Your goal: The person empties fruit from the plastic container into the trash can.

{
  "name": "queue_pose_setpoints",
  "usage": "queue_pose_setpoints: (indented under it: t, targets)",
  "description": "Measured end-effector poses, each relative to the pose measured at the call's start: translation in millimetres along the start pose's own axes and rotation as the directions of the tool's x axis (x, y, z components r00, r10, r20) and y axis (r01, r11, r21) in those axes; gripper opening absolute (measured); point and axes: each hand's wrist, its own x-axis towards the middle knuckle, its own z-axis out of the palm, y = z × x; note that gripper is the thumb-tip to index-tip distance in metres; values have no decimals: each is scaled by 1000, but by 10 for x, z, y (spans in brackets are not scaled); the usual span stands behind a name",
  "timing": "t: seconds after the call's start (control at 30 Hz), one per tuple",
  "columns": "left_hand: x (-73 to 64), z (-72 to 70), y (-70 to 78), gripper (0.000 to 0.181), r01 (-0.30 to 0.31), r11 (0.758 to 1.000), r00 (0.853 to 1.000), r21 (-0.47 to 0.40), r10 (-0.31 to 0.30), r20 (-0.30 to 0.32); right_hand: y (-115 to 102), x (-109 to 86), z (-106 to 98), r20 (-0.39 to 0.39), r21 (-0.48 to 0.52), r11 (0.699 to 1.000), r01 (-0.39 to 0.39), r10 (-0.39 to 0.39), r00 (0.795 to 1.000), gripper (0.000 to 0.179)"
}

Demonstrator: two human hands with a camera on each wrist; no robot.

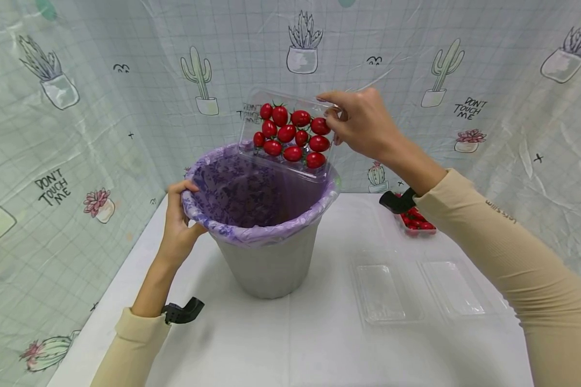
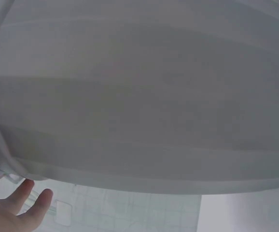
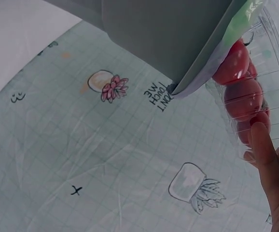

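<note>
A grey trash bin (image 1: pixel 271 269) lined with a purple patterned bag (image 1: pixel 252 235) stands on the white table. At the bin's left rim, my left hand (image 1: pixel 178 223) grips the edge, its fingers (image 2: pixel 38 208) showing beside the rim in the left wrist view. My right hand (image 1: pixel 363 121) pinches the right end of a clear plastic tray (image 1: pixel 252 107) above the bin's far right rim. This tray is tilted, its inside facing me, and several red cherry tomatoes (image 1: pixel 292 153) lie in it. In the right wrist view, tomatoes (image 3: pixel 243 99) show through its ribbed side.
Two clear plastic trays or lids, a left one (image 1: pixel 381 293) and a right one (image 1: pixel 455 287), lie on the table right of the bin. Behind my right forearm is another tray of red tomatoes (image 1: pixel 418 221), partly hidden. A printed curtain (image 1: pixel 252 48) surrounds the table.
</note>
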Motion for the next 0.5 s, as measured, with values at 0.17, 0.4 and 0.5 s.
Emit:
queue_pose_setpoints:
  t: [0.17, 0.4, 0.5]
  targets:
    - [0, -6, 2, 91, 8, 1000, 1000, 5, -8, 1, -7, 4, 18, -27, -24, 999, 24, -24, 999, 35]
    - [7, -9, -9, 91, 5, 1000, 1000, 2, -5, 0, 15, 12, 40, -41, -62, 995, 75, -78, 996, 33]
    - [15, -9, -15, 88, 3, 1000, 1000, -1, -3, 1, 23, 14, 50, -41, -59, 995, 79, -82, 996, 33]
